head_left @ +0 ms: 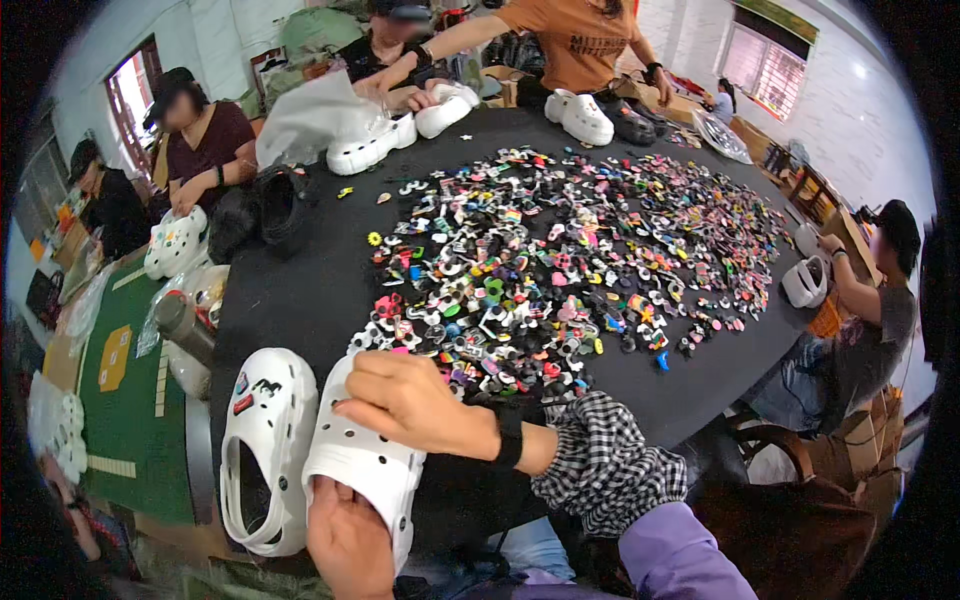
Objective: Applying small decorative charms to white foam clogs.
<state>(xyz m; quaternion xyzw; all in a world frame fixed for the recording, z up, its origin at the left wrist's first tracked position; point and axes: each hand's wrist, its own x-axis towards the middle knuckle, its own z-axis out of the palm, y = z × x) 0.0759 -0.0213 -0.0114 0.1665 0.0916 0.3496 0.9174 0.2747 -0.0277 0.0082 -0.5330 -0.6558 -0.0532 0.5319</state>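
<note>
A white clog with round holes lies toe-away in front of me at the table's near edge. My left hand reaches into its foot opening, so the fingers are mostly hidden under the upper. Over the toe, my right hand is closed, thumb and fingers pressed together against the perforated top; what they pinch, if anything, is hidden. Just left stands a second white clog with a few charms on its upper, including a black horse-shaped one. Right of the toe spreads a large heap of small colourful shoe charms.
Black table carries a pair of black clogs at left and white clogs at the far side. Several people work around it. A green mat and a bottle are at left.
</note>
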